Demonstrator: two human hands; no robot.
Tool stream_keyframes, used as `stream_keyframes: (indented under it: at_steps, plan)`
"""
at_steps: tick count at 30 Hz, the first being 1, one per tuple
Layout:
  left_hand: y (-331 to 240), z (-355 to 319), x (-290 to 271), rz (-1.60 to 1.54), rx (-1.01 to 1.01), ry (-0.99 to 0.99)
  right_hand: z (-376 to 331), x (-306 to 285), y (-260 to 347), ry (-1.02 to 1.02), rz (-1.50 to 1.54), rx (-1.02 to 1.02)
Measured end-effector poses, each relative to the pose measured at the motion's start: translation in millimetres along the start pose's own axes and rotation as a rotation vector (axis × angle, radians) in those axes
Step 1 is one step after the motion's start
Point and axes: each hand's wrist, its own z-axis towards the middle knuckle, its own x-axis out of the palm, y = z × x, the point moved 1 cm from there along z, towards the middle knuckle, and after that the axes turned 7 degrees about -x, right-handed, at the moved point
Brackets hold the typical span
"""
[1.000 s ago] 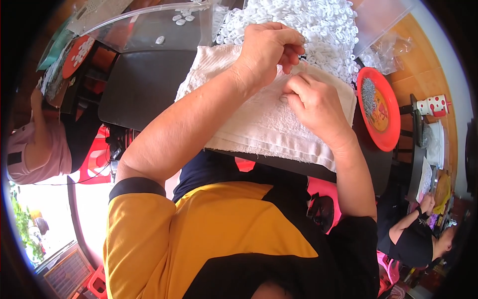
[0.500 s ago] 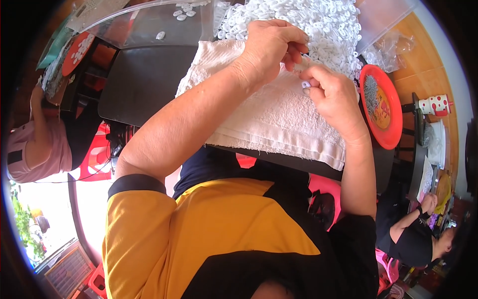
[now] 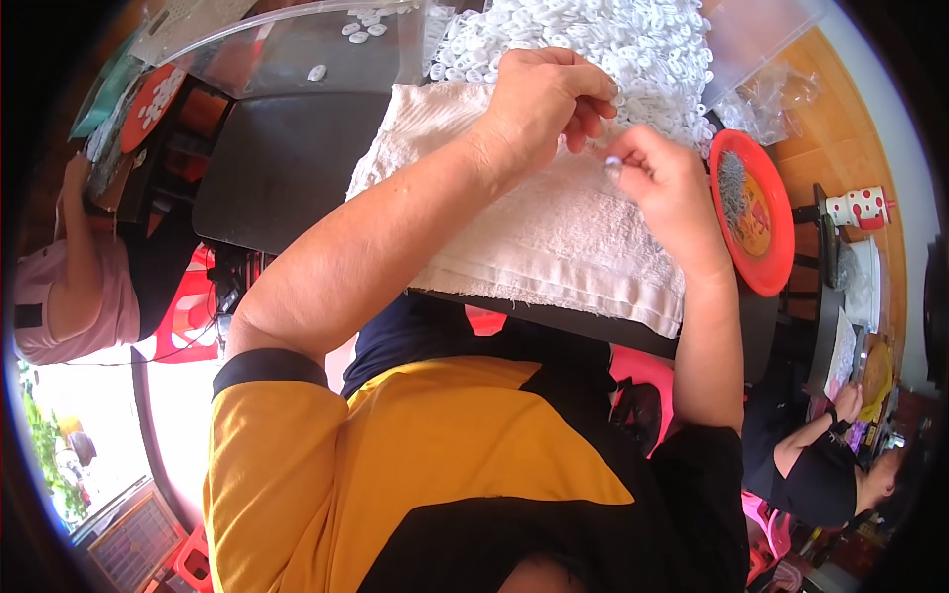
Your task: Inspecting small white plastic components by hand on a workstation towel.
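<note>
My left hand (image 3: pixel 549 104) is over the far edge of a pale pink towel (image 3: pixel 554 232). Its fingers are curled with thumb and forefinger together; whatever is between them is too small to make out. Close by on the right, my right hand (image 3: pixel 667 183) pinches a small white plastic piece (image 3: pixel 614 161) between thumb and forefinger, slightly blurred. A gap separates the two hands. Just beyond them lies a big heap of small white plastic pieces with holes (image 3: pixel 593 40), reaching the towel's far edge.
Right of the towel, a red oval plate (image 3: pixel 784 237) holds small grey metal parts (image 3: pixel 733 183). A clear plastic bin (image 3: pixel 297 54) with a few white pieces stands at the far left of the dark table (image 3: pixel 272 163). Two other people (image 3: pixel 84 277) work at either side.
My right hand has turned and lifted slightly, bringing the pinched white piece a little upward. My left hand has barely shifted and keeps its curled shape.
</note>
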Motion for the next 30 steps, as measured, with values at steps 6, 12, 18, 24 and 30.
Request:
stream_keyframes:
  at_steps: [6, 12, 18, 24, 30]
  plan:
    - [3, -4, 6, -0.036, -0.013, -0.016, 4, -21, 1, -0.260, 0.561, 0.213]
    - [3, -11, 11, 0.010, 0.010, -0.015, 5, -22, 2, -0.312, 0.693, 0.200]
    - [3, -15, 15, 0.114, 0.045, -0.037, 5, -20, 5, -0.335, 0.672, 0.175]
    - [3, -16, 16, 0.146, 0.051, -0.038, 5, -18, 7, -0.343, 0.645, 0.145]
    - [6, -16, 17, 0.169, 0.055, -0.069, 4, -14, 10, -0.403, 0.546, 0.106]
